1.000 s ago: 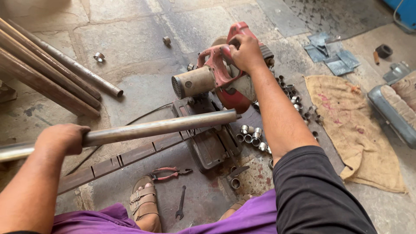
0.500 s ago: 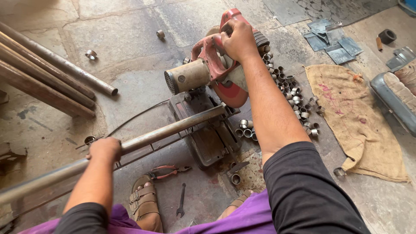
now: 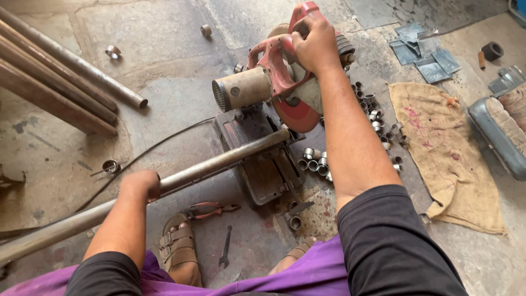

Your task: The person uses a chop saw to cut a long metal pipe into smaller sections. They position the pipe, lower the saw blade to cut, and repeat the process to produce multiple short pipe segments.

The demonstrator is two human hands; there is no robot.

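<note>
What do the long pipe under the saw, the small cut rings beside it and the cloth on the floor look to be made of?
Long pipe: likely steel, dull grey-brown, unpainted, with a faint sheen; the left hand grips it.
Cut rings: probably the same metal, with brighter, shinier surfaces and hollow centres.
Cloth: coarse woven fabric, seemingly burlap, tan, pink-stained, with frayed edges.

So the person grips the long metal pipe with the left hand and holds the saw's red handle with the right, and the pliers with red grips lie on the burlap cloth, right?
Not quite. The left hand does grip the long metal pipe, and the right hand holds the saw's red handle. But the head view shows the pliers with red grips lying on the bare floor by the sandalled foot, not on the burlap cloth.
</note>
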